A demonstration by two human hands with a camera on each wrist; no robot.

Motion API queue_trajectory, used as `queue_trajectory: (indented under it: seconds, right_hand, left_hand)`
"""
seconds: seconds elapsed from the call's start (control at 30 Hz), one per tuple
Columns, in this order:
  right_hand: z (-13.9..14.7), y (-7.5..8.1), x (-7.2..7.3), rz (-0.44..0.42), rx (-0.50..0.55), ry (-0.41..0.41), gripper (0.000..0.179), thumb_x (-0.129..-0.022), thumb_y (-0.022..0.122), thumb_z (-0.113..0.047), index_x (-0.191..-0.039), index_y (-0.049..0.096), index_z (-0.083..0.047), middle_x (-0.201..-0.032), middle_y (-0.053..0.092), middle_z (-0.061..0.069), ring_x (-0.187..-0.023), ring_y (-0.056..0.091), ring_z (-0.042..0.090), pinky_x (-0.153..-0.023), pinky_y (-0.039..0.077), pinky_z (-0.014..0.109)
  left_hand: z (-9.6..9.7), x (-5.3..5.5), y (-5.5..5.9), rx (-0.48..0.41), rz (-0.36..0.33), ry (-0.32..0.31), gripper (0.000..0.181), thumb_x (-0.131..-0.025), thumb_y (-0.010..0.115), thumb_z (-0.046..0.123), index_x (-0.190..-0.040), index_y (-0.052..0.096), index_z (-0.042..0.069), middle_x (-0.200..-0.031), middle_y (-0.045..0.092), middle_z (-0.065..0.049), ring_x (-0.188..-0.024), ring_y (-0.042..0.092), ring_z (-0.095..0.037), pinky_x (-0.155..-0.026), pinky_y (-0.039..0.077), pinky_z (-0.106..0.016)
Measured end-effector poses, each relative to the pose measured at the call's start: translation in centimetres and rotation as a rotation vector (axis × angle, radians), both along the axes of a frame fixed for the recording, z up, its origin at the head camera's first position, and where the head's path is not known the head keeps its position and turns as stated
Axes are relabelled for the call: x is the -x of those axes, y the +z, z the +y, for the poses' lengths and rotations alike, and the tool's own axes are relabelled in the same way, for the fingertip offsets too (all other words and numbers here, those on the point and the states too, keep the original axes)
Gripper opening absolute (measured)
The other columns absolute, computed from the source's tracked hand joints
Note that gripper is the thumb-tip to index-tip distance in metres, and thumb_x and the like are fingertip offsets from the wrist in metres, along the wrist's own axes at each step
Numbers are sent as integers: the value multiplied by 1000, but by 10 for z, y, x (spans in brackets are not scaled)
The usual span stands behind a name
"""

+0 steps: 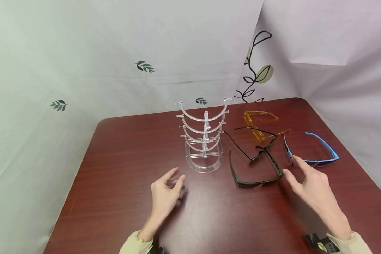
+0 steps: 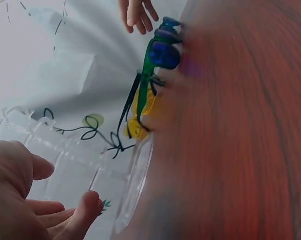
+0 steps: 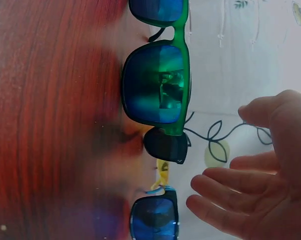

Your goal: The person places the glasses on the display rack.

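My left hand (image 1: 163, 197) hovers over the table in front and to the left of a clear acrylic glasses stand (image 1: 205, 135), thumb and fingers apart, holding nothing. My right hand (image 1: 319, 190) is over the right side with loosely spread fingers and nothing in its grasp. Its thumb overlaps the corner of the green sunglasses (image 1: 253, 184) in the head view, and its index finger reaches toward the blue sunglasses (image 1: 324, 163). From the right wrist view, the green lenses (image 3: 155, 87) stand apart from the fingers. The stand's curved tiers carry no glasses.
Behind the green pair lie black glasses (image 1: 261, 152) and, farther back, yellow-orange glasses (image 1: 257, 134), their temples overlapping. Everything rests on a dark red wooden table (image 1: 114, 176). A pale leaf-patterned cloth (image 1: 114, 53) hangs along the back and sides.
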State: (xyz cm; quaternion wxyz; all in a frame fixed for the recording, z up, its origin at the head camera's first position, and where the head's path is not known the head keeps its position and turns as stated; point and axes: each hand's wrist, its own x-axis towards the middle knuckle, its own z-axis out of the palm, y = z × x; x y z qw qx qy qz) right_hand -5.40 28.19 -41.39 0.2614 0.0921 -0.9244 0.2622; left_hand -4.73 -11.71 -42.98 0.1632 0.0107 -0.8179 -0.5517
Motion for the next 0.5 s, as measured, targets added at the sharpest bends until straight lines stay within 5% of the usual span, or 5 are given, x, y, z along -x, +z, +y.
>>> queue_trajectory:
  seconds: [0.13, 0.33, 0.5]
  right_hand:
    - [3, -2, 1, -20, 23, -11, 43, -81, 78, -8, -120, 65, 5, -98, 72, 20, -57, 62, 18, -60, 43, 22]
    - [6, -6, 2, -83, 115, -17, 38, -82, 77, -4, -118, 66, 5, -94, 72, 21, -73, 52, -23, -63, 43, 4]
    - [9, -9, 5, -117, 140, -13, 37, -84, 76, -3, -119, 66, 5, -96, 72, 22, -76, 47, -28, -64, 43, 1]
  left_hand:
    - [9, 2, -2, -65, -72, -30, 34, -87, 77, 5, -118, 70, -5, -91, 74, -16, -49, 67, -29, -35, 51, -26]
    - [22, 7, -3, -128, -127, -58, 34, -87, 77, 6, -118, 69, -5, -99, 74, -13, -49, 66, -33, -33, 51, -32]
    - [35, 14, -5, -152, -139, -83, 36, -85, 78, 8, -117, 69, -7, -99, 74, -16, -49, 66, -34, -34, 50, -26]
